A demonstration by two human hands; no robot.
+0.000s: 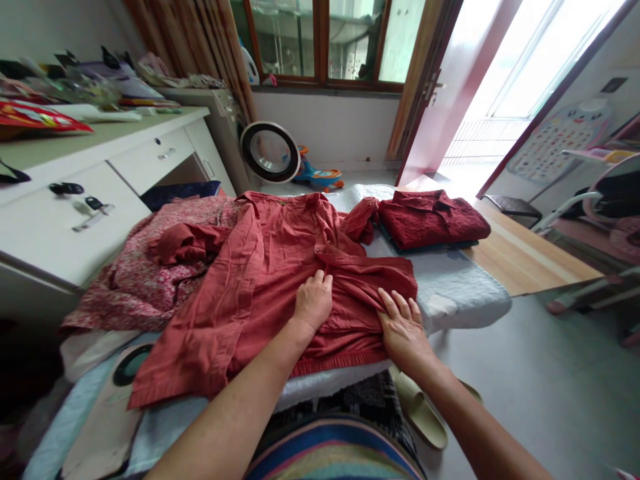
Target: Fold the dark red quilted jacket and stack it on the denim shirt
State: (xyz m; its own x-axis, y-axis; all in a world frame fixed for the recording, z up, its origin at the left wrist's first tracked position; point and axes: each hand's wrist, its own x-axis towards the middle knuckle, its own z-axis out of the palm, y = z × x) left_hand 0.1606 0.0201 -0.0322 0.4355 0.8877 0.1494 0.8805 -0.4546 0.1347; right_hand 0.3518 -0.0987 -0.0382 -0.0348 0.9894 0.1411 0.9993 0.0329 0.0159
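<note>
A red button-up shirt [280,267] lies spread over a padded, pale cloth-covered board, its front unfastened and its right half creased. On the middle of it, my left hand [314,301] is closed, with curled fingers pinching the fabric near the button edge. My right hand [404,328] rests on the shirt's right side, fingers stretched out and slightly apart, its thumb tucked by the cloth. One sleeve [187,243] stretches left over a pink floral garment [150,280]; the other sleeve [360,220] is bunched near the folded dark red garment [435,220].
The covered board [465,293] ends at the right beside a wooden panel [530,247]. A flat pale device [105,413] lies at the lower left. White drawers [65,213] stand left, a washing machine with its round door [270,152] open behind. Slippers [423,417] lie below.
</note>
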